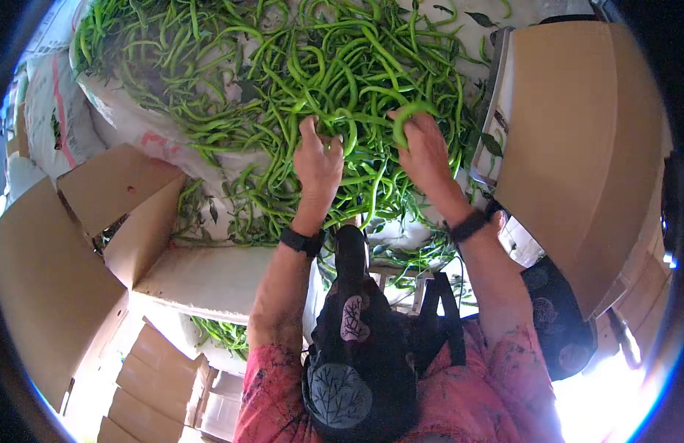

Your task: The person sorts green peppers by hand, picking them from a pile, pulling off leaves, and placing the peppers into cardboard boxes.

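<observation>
A wide heap of long green chili peppers (356, 55) spreads over a pale sheet. At its near side, my left hand (317, 166) is closed, with curled peppers (348, 125) at its thumb and fingertips. To the right, my right hand (425, 159) is closed on a thick, sharply curved green pepper (402, 125). Both hands are just above the pile, apart from each other, backs upward. My fingertips are partly hidden by the peppers. A black band (303, 242) circles my left wrist, and a dark band (469, 225) my right one.
An open cardboard box (153, 240) stands at left, its flaps spread. A large cardboard panel (571, 140) rises at right, close to my right arm. Stuffed white sacks (57, 111) are at far left. More peppers (225, 334) lie below the box edge. Loose leaves (492, 144) are scattered about.
</observation>
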### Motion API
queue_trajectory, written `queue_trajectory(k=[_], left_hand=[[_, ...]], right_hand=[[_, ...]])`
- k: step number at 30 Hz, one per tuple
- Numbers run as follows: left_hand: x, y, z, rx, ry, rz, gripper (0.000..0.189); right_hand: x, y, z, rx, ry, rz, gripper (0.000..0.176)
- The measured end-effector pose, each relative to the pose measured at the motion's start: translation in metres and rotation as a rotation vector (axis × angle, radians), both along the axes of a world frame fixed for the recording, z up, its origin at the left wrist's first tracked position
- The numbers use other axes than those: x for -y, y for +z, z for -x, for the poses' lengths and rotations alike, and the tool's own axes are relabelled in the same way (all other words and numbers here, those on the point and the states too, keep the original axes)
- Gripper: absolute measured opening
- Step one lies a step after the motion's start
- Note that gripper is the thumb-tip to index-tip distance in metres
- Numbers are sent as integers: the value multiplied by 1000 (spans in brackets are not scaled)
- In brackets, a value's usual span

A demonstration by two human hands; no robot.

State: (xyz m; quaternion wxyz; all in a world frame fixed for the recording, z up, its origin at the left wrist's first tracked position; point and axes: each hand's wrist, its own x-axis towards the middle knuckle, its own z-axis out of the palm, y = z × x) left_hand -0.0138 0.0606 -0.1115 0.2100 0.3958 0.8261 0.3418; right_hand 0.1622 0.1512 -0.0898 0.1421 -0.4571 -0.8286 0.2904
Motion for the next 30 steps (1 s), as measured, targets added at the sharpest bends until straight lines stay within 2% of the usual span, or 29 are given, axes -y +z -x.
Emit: queue_trajectory(k=[1, 3, 4, 5, 7, 8, 9, 11, 12, 13, 15, 16, 18, 19, 21, 22, 24, 25, 27, 29, 30], left_hand=[[1, -1, 5, -4, -1, 0, 41], [2, -2, 25, 297, 130, 11, 27], [2, 19, 32, 660, 210, -98, 18], [4, 35, 36, 662, 209, -90, 18], [5, 62, 41, 817, 409, -150, 19], [0, 75, 42, 780, 350, -140, 26], [-2, 65, 39, 782, 350, -133, 26], [-19, 33, 33, 351, 69, -295, 20], [-31, 36, 31, -60, -179, -260, 21], [-38, 29, 25, -59, -180, -269, 21], [-57, 20, 10, -470, -441, -126, 27], [-57, 24, 4, -471, -444, -132, 27], [-48, 36, -5, -527, -536, 268, 31], [-48, 31, -4, -531, -542, 268, 31], [-48, 16, 5, -631, -656, 346, 44], [-49, 19, 11, -633, -653, 345, 44], [-49, 30, 21, -255, -695, 285, 43], [-50, 49, 24, -254, -699, 284, 43], [-55, 91, 33, 291, -408, 182, 23], [-69, 74, 46, 261, -354, 97, 25], [-82, 63, 51, 13, -406, 139, 28]], right_hand=[[-5, -4, 3, -4, -1, 0, 42], [-15, -8, 5, 83, 49, 1, 38], [-18, 0, 6, 19, 23, -72, 26], [-19, 14, 3, 22, 20, -65, 26], [-19, 54, -4, -127, -265, 166, 19], [-20, 69, -11, -126, -269, 170, 19], [-20, 83, -22, -192, -323, 164, 21], [-14, 93, -34, -258, -371, 148, 25], [-8, 91, -38, -215, -423, 277, 25], [-3, 86, -43, -173, -475, 403, 26], [6, 65, -51, -146, -444, 361, 30], [9, 62, -52, -113, -484, 411, 31], [12, 54, -47, -80, -546, 483, 34], [9, 46, -44, -84, -551, 485, 34], [2, 34, -36, -100, -450, 351, 30], [-3, 44, -28, -102, -449, 350, 30], [-22, 73, -21, -55, -391, 228, 26], [-30, 80, -23, -54, -395, 227, 26], [-52, 82, -27, 47, -329, -212, 23], [-72, 57, -26, 81, -323, -138, 25], [-79, 42, -23, 112, -308, -66, 28]])
